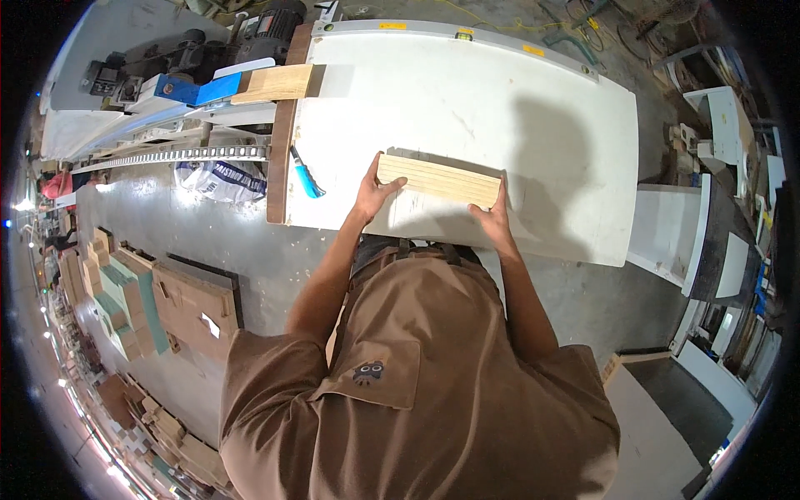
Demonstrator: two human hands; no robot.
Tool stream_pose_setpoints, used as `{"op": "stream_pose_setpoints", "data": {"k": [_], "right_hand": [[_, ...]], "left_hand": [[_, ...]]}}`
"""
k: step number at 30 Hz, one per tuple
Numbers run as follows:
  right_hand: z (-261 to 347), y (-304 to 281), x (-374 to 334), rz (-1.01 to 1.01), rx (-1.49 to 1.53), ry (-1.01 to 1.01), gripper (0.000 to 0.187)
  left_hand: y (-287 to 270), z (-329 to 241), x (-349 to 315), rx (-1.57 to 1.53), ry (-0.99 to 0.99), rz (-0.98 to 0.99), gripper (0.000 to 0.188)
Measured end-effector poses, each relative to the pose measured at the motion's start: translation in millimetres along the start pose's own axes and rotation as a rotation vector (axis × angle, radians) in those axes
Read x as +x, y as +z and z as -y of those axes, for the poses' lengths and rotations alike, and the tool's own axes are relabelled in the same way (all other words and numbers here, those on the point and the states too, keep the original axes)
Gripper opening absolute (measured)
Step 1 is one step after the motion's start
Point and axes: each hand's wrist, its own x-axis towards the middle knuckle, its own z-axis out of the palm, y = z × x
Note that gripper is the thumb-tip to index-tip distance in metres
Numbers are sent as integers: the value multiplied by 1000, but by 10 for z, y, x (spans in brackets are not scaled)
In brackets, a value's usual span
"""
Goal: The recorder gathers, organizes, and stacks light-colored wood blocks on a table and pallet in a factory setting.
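Note:
Between both hands I hold a short, pale wooden block (439, 180) with visible grain, over the near part of a white tabletop (400, 100). My left hand (376, 190) grips its left end, thumb on the near face. At the right end my right hand (493, 215) closes on it, the thumb at the lower edge and fingers behind. The block tilts slightly down to the right. A blue-handled knife (307, 178) lies on the tabletop left of my left hand.
A long spirit level (458, 35) lies along the table's far edge. Another wooden piece (273, 84) rests at the upper left, beside a machine with motors (271, 32). Stacked cartons (193, 307) stand on the floor at left. White panels (671, 233) stand at right.

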Motion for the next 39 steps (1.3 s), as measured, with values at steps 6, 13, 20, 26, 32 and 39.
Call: {"op": "stream_pose_setpoints", "data": {"k": [6, 13, 20, 26, 32, 39], "right_hand": [[151, 38, -57, -12, 166, 97, 107], [120, 6, -50, 17, -36, -67, 114], [104, 2, -91, -12, -33, -47, 115], [237, 49, -94, -32, -1, -51, 116], [191, 53, -97, -66, -12, -53, 114], [134, 37, -97, -96, -84, -61, 114]], "left_hand": [[6, 20, 5, -88, -34, 12, 100], [-35, 109, 51, 22, 20, 3, 99], [77, -15, 58, 82, 36, -44, 97], [52, 45, 50, 112, 65, -58, 92], [83, -6, 27, 4, 112, -36, 83], [78, 33, 42, 12, 108, -46, 83]]}}
